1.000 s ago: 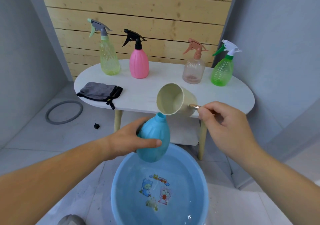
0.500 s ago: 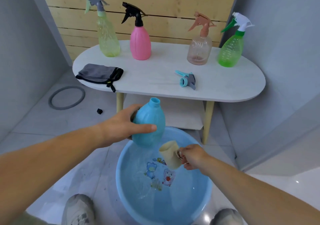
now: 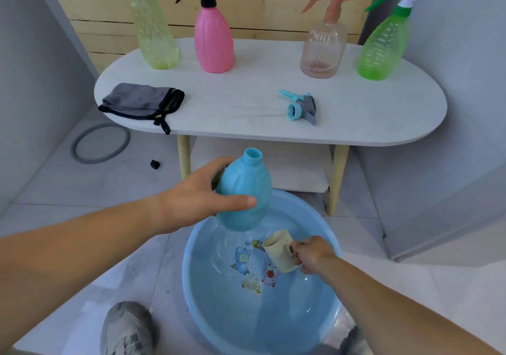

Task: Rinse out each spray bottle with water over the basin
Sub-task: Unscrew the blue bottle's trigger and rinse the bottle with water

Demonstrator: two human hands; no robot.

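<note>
My left hand [image 3: 197, 196] grips an uncapped light blue bottle [image 3: 246, 190], held nearly upright above the far rim of the blue basin [image 3: 189, 280], which holds water. Its blue spray head [image 3: 299, 107] lies on the white table [image 3: 246, 119]. My right hand [image 3: 310, 253] holds a beige cup [image 3: 279, 250] by its handle, tilted down inside the basin at the water. At the back of the table stand a yellow-green spray bottle [image 3: 153, 34], a pink one [image 3: 213, 37], a clear peach one [image 3: 323, 45] and a green one [image 3: 383, 45].
A folded grey cloth [image 3: 139, 103] lies on the table's left end. On the tiled floor to the left lie a grey ring [image 3: 100, 144] and a small black piece [image 3: 155, 164]. My shoes [image 3: 127, 327] stand beside the basin. Grey walls close in on both sides.
My right hand has lowered the beige cup from above the bottle's mouth down into the basin. The blue bottle has stayed over the basin in my left hand. The view has tilted down.
</note>
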